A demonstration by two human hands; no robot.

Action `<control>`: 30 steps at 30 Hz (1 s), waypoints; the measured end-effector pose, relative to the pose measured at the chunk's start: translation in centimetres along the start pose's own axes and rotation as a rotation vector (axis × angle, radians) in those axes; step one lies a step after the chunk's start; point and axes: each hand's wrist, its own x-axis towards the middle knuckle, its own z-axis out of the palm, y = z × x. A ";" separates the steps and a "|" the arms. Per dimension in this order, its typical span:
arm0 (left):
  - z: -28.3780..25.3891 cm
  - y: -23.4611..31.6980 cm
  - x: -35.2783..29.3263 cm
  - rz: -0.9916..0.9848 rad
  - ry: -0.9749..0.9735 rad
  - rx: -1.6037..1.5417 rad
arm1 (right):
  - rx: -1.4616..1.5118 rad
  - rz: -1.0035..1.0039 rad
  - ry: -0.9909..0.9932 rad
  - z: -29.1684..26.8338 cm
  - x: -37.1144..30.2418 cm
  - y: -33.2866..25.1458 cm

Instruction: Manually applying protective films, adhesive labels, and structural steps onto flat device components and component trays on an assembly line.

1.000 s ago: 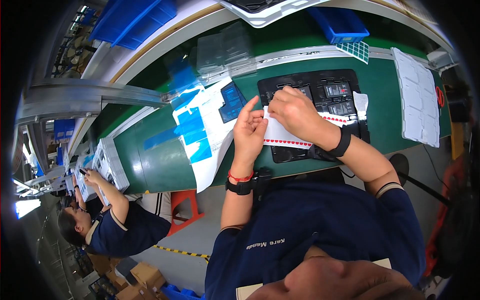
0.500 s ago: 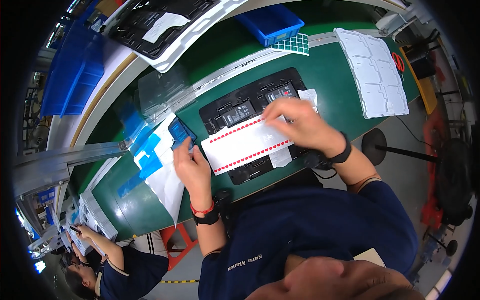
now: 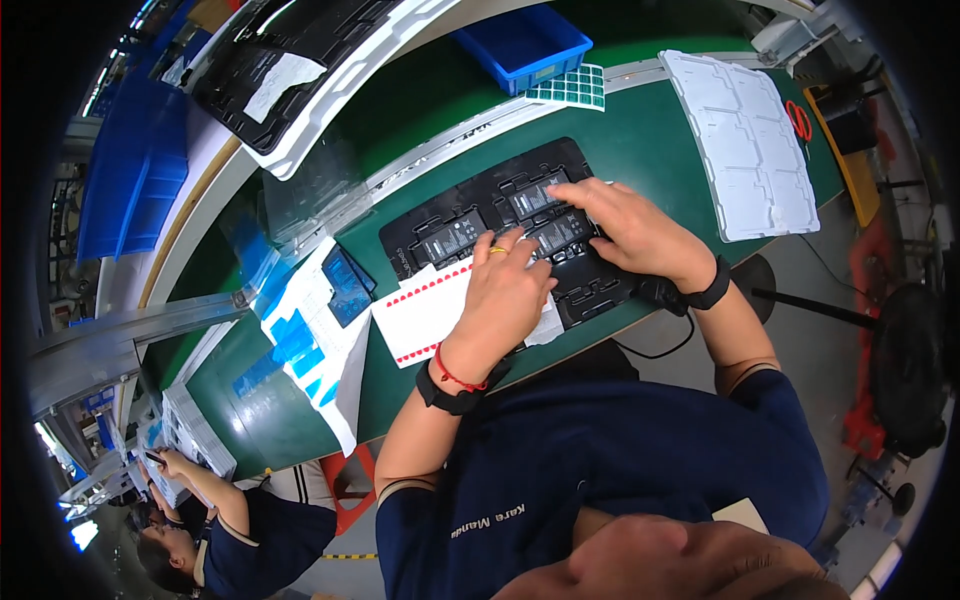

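Note:
A black moulded tray (image 3: 408,238) lies on the green table, holding several flat black batteries. My right hand (image 3: 640,232) has its fingers stretched out, the fingertips resting at the end of the upper battery (image 3: 536,199); the thumb is apart from them. My left hand (image 3: 503,298) reaches over the near side of the tray, fingers apart, tips beside the middle battery (image 3: 560,234). Under that hand and wrist lies a white sheet (image 3: 425,318) edged with two rows of red half-round stickers; its right part is covered. Neither hand visibly holds anything.
Left of the tray are a dark blue card-like stack (image 3: 347,287) and white paper with blue film (image 3: 343,375). Behind stand a blue bin (image 3: 525,48) and a green-squared sheet (image 3: 575,88). A white moulded tray (image 3: 742,150) and red scissors (image 3: 798,121) lie right. A co-worker (image 3: 255,535) sits lower left.
My left hand has moved right, onto the sticker sheet and tray. The sheet has shifted left, uncovering more batteries. My right hand has moved from above the sheet to the upper battery.

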 end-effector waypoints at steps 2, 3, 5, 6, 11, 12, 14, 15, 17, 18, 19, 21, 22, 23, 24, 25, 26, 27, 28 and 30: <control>0.1 -0.1 -0.3 -0.006 0.016 -0.017 | -0.139 -0.088 -0.055 0.6 -0.2 0.3; 0.1 -0.2 -0.3 -0.017 0.042 -0.032 | -0.134 -0.093 -0.055 0.8 -0.2 0.6; 0.2 -0.1 0.0 -0.032 0.060 -0.044 | -0.215 -0.153 -0.100 1.0 0.0 0.9; 0.3 -0.1 0.2 -0.041 0.079 -0.060 | -0.212 -0.156 -0.100 1.0 0.2 1.0; 0.7 -0.3 0.8 -0.059 0.169 -0.104 | -0.121 -0.066 -0.231 0.3 0.7 1.1; 0.7 -0.4 0.9 -0.057 0.206 -0.111 | -0.121 -0.069 -0.234 0.0 0.9 1.1; 1.2 -0.8 1.0 -0.059 0.256 -0.109 | 0.089 -0.013 -0.213 -0.6 1.2 0.9; 1.4 -0.9 1.2 -0.053 0.304 -0.108 | 0.087 -0.012 -0.214 -0.6 1.2 1.1; 1.5 -1.1 1.5 -0.057 0.324 -0.116 | 0.341 0.026 -0.075 -0.7 1.5 1.4; 1.5 -1.1 1.5 -0.061 0.342 -0.121 | 0.345 0.099 -0.064 -1.0 1.6 1.5; 1.5 -1.1 1.6 -0.063 0.344 -0.122 | 0.343 0.099 -0.066 -1.1 1.8 1.7; 1.5 -1.1 1.7 -0.076 0.354 -0.123 | 0.495 0.220 -0.134 -1.4 2.2 2.2; 1.5 -1.1 1.8 -0.076 0.354 -0.124 | 0.539 0.199 -0.214 -1.4 2.6 2.5; 1.5 -1.1 1.8 -0.088 0.354 -0.122 | 0.538 0.200 -0.214 -1.2 2.9 2.8; 1.5 -1.1 1.8 -0.100 0.355 -0.119 | 0.516 0.168 -0.263 -1.0 3.3 3.1; 1.5 -1.1 1.9 -0.100 0.357 -0.120 | 0.493 0.135 -0.313 -0.8 3.6 3.1; 1.5 -1.1 1.9 -0.108 0.355 -0.117 | 0.492 0.136 -0.313 -0.8 3.7 3.0; 1.5 -1.0 1.8 -0.119 0.355 -0.113 | 0.453 0.160 -0.382 -1.0 4.0 2.8; 1.5 -1.1 1.8 -0.121 0.357 -0.112 | 0.414 0.184 -0.450 -1.1 4.2 2.6; 1.7 -1.1 1.9 -0.111 0.379 -0.110 | 0.380 0.181 -0.475 -1.1 4.3 2.3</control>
